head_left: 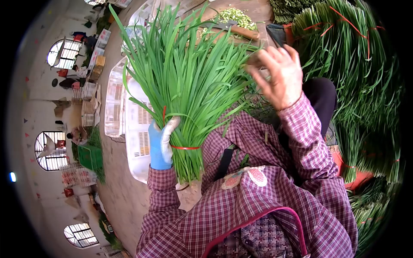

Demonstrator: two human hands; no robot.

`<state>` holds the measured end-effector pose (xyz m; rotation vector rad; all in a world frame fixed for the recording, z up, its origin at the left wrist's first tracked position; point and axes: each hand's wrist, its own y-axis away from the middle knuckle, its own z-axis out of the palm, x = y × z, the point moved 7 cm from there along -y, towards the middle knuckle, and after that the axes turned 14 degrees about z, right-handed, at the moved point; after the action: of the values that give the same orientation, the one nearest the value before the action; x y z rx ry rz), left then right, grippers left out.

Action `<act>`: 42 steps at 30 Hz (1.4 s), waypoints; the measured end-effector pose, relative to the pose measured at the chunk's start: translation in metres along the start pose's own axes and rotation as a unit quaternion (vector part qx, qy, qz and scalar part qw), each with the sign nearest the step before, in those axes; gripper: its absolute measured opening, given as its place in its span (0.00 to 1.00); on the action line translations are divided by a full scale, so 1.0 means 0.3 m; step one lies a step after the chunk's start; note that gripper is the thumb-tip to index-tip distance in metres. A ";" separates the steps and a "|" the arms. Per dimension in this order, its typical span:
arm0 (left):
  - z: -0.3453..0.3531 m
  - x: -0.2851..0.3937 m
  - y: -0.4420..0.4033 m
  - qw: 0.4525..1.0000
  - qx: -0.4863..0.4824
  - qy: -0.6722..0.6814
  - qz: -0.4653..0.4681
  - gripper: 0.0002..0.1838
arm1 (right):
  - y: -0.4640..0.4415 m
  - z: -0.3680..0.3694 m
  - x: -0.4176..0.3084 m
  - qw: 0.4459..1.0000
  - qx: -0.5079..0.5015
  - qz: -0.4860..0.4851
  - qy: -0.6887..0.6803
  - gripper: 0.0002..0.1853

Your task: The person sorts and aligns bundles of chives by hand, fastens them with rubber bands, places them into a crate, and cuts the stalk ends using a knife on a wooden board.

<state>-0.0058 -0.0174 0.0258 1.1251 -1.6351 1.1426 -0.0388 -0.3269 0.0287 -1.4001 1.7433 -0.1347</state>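
Observation:
My left hand [161, 142], in a blue and white glove, is closed around a large bunch of garlic chives [193, 81]. The bunch stands nearly upright, leaf tips fanned out at the top. A red tie [186, 148] circles its lower stalks, and another red strip shows by my gloved thumb. My bare right hand [277, 75] is raised at the right edge of the leaves, its fingers bent and apart, slightly blurred. I make out nothing held in it. Behind the leaf tips lies a knife with a wooden handle [245, 32].
White plastic crates [140, 165] stand left of the bunch. Chopped stalk ends [234, 18] lie beyond the knife. Large piles of tied chives [344, 47] rise at my right. Across the floor are a green crate [90, 157], boxes and people farther off.

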 end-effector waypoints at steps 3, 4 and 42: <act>0.002 0.028 -0.015 1.000 -0.008 -0.012 -0.001 0.24 | 0.036 0.032 -0.173 0.990 -0.036 -0.091 -0.097 0.22; 0.005 0.049 -0.024 1.000 -0.013 -0.024 0.007 0.24 | 0.053 0.060 -0.219 0.985 -0.043 -0.117 -0.116 0.25; -0.023 0.281 -0.138 0.997 -0.076 -0.023 0.003 0.23 | 0.099 0.068 -0.295 0.954 -0.042 -0.045 -0.293 0.11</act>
<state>0.0130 -0.0361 0.1162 1.0567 -1.7302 0.9849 -0.0481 -0.2337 0.0480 -1.4004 1.2025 0.2850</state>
